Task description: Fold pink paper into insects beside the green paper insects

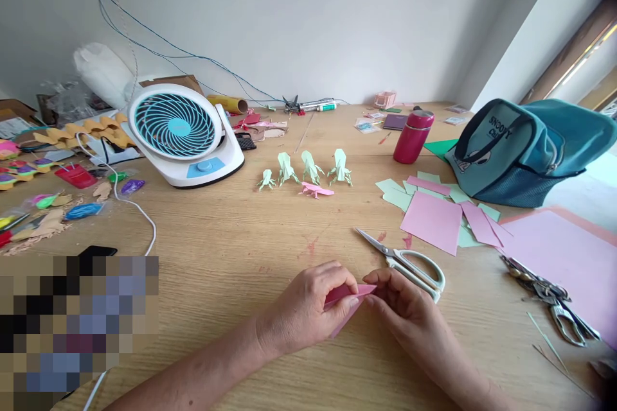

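Observation:
A folded piece of pink paper (343, 296) is held over the front of the wooden table. My left hand (324, 298) pinches it between thumb and fingers. At its pointed right end, my right hand (409, 308) grips the tip, thumb and forefinger closed; the other fingers curl underneath. Scissors (409, 263) with pale handles lie just beyond my right hand, blades pointing to the back left. Farther back, several pale green folded-paper insects (311, 167) stand in a row, and a pink folded-paper figure (316, 190) lies before them.
A white and blue fan (178, 128) stands at the back left, its white cable running forward. Pink paper sheets (432, 218) lie at the right, near a red flask (413, 135) and a teal backpack (520, 148). Keys (549, 295) lie at the right edge.

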Motion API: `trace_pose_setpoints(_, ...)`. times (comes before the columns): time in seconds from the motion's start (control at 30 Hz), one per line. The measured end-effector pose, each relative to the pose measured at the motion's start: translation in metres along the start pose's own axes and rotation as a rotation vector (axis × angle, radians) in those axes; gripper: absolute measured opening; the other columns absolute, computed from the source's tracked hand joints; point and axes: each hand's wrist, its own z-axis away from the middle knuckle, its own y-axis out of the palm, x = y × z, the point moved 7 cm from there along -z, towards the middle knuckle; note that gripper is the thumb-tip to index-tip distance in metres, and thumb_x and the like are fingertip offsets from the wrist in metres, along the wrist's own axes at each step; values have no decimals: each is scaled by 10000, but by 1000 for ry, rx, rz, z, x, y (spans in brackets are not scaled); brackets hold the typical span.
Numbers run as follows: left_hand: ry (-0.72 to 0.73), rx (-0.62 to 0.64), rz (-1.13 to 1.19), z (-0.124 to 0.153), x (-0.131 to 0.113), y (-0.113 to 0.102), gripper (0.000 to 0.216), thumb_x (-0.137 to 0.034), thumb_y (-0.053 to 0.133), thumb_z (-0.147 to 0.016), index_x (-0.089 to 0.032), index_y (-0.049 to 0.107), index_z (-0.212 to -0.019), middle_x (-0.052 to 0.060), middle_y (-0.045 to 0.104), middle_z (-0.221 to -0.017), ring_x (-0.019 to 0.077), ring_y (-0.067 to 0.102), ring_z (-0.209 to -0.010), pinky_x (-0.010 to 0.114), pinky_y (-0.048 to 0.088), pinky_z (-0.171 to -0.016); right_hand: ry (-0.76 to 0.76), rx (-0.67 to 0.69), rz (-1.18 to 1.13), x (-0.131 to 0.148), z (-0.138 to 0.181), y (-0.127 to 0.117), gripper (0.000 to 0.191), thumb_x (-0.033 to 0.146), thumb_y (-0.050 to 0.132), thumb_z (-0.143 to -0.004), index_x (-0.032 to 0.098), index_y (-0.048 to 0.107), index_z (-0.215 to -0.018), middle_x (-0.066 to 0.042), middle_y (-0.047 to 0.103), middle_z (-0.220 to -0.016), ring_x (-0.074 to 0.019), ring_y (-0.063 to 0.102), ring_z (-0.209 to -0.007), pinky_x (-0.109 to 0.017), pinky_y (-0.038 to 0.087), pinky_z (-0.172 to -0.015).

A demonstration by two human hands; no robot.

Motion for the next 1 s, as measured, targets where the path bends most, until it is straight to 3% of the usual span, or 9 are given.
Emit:
trace_pose_setpoints(0.17,13,-25,-7,1,-1,1,105,-239,547,-940,-171,623,-917,27,627,-841,128,583,-771,241,443,-737,53,9,-97,2,-3,0,221,410,651,-877,192,614,-879,-29,653,-816,-171,590,-770,-297,484,-693)
trace_pose_setpoints(0.37,18,13,-9,2,-3,6,121,-175,503,-953,-178,624,-966,39,647,-897,146,592,-845,261,453,-793,56,3,-71,0,-2,-1,228,408,666,-863,185,623,-852,-10,621,-762,-144,538,-689,-274,447,-625)
trace_pose_setpoints(1.0,35,33,-4,0,-10,5,187,-151,480,-962,-185,660,-997,34,672,-920,137,608,-865,239,465,-794,55,-37,-82,-2,-1,0,225,409,679,-856,192,627,-884,-16,627,-794,-149,558,-708,-274,454,-647)
